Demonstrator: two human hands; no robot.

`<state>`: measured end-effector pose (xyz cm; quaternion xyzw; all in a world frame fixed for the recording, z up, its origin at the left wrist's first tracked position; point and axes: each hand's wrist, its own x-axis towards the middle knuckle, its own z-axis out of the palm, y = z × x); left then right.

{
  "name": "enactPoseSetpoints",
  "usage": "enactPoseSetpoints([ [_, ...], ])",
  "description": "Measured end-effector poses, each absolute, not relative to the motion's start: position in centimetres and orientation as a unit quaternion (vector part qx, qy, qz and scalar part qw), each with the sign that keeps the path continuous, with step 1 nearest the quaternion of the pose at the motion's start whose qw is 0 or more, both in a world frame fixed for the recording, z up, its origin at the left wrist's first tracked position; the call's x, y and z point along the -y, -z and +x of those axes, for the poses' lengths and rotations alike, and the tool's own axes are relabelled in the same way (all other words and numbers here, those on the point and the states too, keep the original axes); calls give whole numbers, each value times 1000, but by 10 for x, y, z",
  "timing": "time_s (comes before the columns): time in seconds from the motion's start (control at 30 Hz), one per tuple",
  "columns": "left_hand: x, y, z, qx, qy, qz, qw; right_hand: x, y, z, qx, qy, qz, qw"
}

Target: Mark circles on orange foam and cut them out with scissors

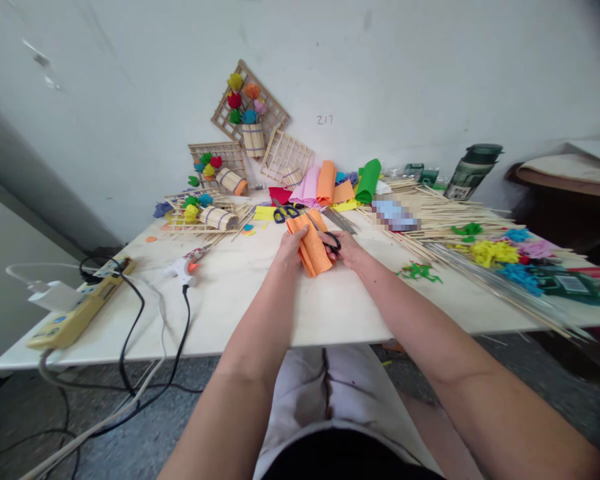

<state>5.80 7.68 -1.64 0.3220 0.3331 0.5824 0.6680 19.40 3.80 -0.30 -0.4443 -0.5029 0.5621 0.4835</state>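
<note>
Gripping a folded orange sheet [311,251] above the table [240,287], the left hand [293,244] has its fingers closed; the right hand's [343,249] fingers curl round black-handled scissors [333,245], apparently against the sheet.

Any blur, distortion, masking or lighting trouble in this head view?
Head view: wide-angle stretch, likely making the bottle seem to lean; dark, blurred upper-right corner; pixelated patch over an item beyond the right hand; soft, diffuse light, faint shadows on the table.
</note>
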Motion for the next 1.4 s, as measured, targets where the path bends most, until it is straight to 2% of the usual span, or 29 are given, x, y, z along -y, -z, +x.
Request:
enactPoseSetpoints([
  [0.4, -78, 16, 58, -347, -579, 303, 673, -43, 1, 186, 469, -551, -471, 504],
  [0.97, -84, 19, 53, -366, -542, 300, 694, -52, 8, 189, 498, -565, -454, 476],
  [1.4, -78, 15, 60, -390, -571, 318, 649, -53, 7, 188, 464, -578, -448, 499],
])
